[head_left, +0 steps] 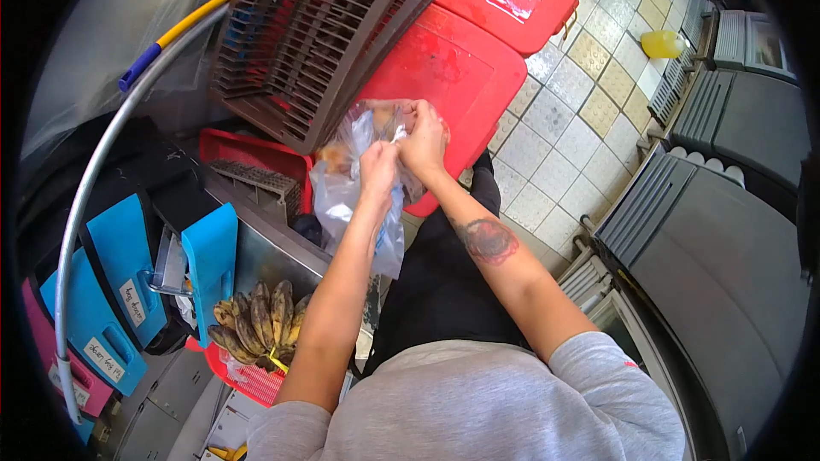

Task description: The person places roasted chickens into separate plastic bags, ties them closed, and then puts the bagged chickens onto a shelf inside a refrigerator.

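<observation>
A clear plastic bag (342,196) hangs over the edge of a red lid (461,77), with something orange-brown inside that I cannot make out. My left hand (378,172) is closed on the bag near its top. Right beside it, my right hand (424,138) pinches the gathered plastic, its fingers partly hidden. The two hands nearly touch. A brown slatted crate (316,43) stands tilted just beyond them.
Bananas (260,320) lie in a red basket (256,382) at lower left, near blue file boxes (213,260). A curved metal pipe (90,188) rises at left. Grey bins (692,248) line the right side. A yellow container (662,44) is on the tiled floor (551,119).
</observation>
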Action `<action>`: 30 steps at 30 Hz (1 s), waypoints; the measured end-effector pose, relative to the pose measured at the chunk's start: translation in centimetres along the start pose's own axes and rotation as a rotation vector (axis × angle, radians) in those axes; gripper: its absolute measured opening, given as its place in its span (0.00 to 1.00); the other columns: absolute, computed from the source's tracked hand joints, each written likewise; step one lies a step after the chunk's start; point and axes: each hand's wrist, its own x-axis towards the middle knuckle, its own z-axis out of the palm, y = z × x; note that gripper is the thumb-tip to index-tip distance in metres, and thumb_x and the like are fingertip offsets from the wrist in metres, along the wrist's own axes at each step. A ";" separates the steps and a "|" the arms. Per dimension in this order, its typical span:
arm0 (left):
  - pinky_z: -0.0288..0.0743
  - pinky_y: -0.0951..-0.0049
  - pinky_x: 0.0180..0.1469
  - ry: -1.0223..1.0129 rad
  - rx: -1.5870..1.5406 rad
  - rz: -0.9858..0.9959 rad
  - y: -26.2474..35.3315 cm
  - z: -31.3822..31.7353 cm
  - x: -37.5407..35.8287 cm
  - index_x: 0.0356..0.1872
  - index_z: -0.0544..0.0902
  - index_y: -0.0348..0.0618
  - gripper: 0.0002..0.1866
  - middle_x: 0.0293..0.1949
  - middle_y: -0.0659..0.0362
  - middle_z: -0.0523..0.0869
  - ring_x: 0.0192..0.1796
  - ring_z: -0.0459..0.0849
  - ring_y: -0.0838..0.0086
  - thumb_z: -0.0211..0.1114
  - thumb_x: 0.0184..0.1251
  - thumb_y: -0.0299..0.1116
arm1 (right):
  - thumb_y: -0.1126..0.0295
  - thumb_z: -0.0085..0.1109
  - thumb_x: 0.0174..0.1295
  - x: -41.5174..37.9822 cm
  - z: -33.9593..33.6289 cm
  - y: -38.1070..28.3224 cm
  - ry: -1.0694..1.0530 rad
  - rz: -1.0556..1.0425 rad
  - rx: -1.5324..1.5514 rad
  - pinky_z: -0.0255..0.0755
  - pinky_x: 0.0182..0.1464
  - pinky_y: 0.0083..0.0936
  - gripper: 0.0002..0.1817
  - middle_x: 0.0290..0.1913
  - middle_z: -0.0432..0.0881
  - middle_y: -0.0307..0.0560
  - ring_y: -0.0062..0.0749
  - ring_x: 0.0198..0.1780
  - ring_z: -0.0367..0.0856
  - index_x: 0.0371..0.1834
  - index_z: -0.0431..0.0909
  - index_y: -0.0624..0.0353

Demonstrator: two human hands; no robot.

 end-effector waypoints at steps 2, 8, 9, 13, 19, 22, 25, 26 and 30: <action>0.53 0.79 0.22 0.014 0.020 0.082 0.6 -0.2 -0.6 0.18 0.68 0.48 0.15 0.19 0.72 0.66 0.22 0.59 0.88 0.64 0.59 0.31 | 0.77 0.60 0.41 0.3 -2.9 -2.1 -0.113 -0.123 -0.150 0.71 0.34 0.33 0.19 0.35 0.74 0.50 0.45 0.38 0.77 0.41 0.73 0.54; 0.52 0.80 0.21 0.121 -0.157 0.107 2.4 -2.1 -1.7 0.16 0.62 0.53 0.21 0.18 0.74 0.60 0.20 0.57 0.87 0.68 0.54 0.25 | 0.78 0.55 0.48 3.2 -5.5 1.2 -0.248 -0.051 -0.313 0.75 0.40 0.43 0.24 0.44 0.72 0.53 0.51 0.41 0.77 0.51 0.71 0.48; 0.56 0.80 0.19 0.140 -0.355 0.067 5.1 -2.9 -3.4 0.16 0.62 0.54 0.21 0.17 0.73 0.60 0.19 0.60 0.86 0.68 0.54 0.24 | 0.78 0.58 0.46 4.1 -6.2 4.2 -0.084 -0.036 -0.248 0.75 0.40 0.40 0.24 0.44 0.75 0.56 0.50 0.43 0.79 0.50 0.72 0.51; 0.60 0.80 0.17 0.184 -0.444 0.023 5.9 -8.4 -5.3 0.14 0.60 0.55 0.23 0.16 0.71 0.63 0.15 0.62 0.85 0.65 0.56 0.22 | 0.77 0.62 0.40 7.0 -8.2 9.9 -0.180 0.121 -0.239 0.75 0.34 0.31 0.07 0.23 0.81 0.52 0.40 0.28 0.82 0.27 0.80 0.62; 0.57 0.82 0.16 0.167 -0.457 0.055 7.3 -9.1 -7.6 0.12 0.56 0.56 0.26 0.14 0.71 0.62 0.15 0.61 0.86 0.64 0.58 0.22 | 0.76 0.59 0.40 11.7 -8.9 10.0 -0.162 0.090 -0.273 0.75 0.31 0.28 0.03 0.21 0.81 0.52 0.37 0.25 0.82 0.20 0.80 0.63; 0.57 0.82 0.15 0.180 -0.353 0.079 7.4 -9.4 -8.9 0.13 0.56 0.56 0.26 0.15 0.71 0.63 0.15 0.60 0.86 0.64 0.59 0.22 | 0.75 0.59 0.40 14.0 -9.5 9.6 -0.126 0.076 -0.299 0.76 0.33 0.30 0.04 0.22 0.81 0.54 0.39 0.25 0.83 0.21 0.81 0.62; 0.56 0.82 0.16 0.189 -0.314 0.075 6.1 -9.3 -10.5 0.13 0.58 0.54 0.24 0.15 0.71 0.65 0.15 0.58 0.87 0.65 0.59 0.23 | 0.74 0.60 0.40 16.0 -9.8 10.1 -0.090 0.083 -0.334 0.77 0.37 0.33 0.06 0.25 0.82 0.56 0.43 0.29 0.83 0.24 0.83 0.61; 0.54 0.82 0.17 0.194 -0.196 0.086 4.6 -9.0 -10.7 0.13 0.58 0.53 0.24 0.16 0.71 0.64 0.16 0.57 0.87 0.65 0.59 0.23 | 0.74 0.60 0.41 16.3 -9.9 10.4 -0.065 0.059 -0.337 0.76 0.36 0.33 0.06 0.24 0.82 0.55 0.43 0.28 0.83 0.25 0.83 0.61; 0.48 0.79 0.20 0.154 0.374 0.236 -1.7 -7.3 -10.4 0.13 0.55 0.50 0.26 0.16 0.72 0.59 0.20 0.53 0.88 0.66 0.59 0.25 | 0.76 0.59 0.43 16.8 -9.8 10.7 -0.215 0.007 -0.333 0.76 0.40 0.32 0.10 0.30 0.82 0.57 0.44 0.34 0.83 0.30 0.83 0.63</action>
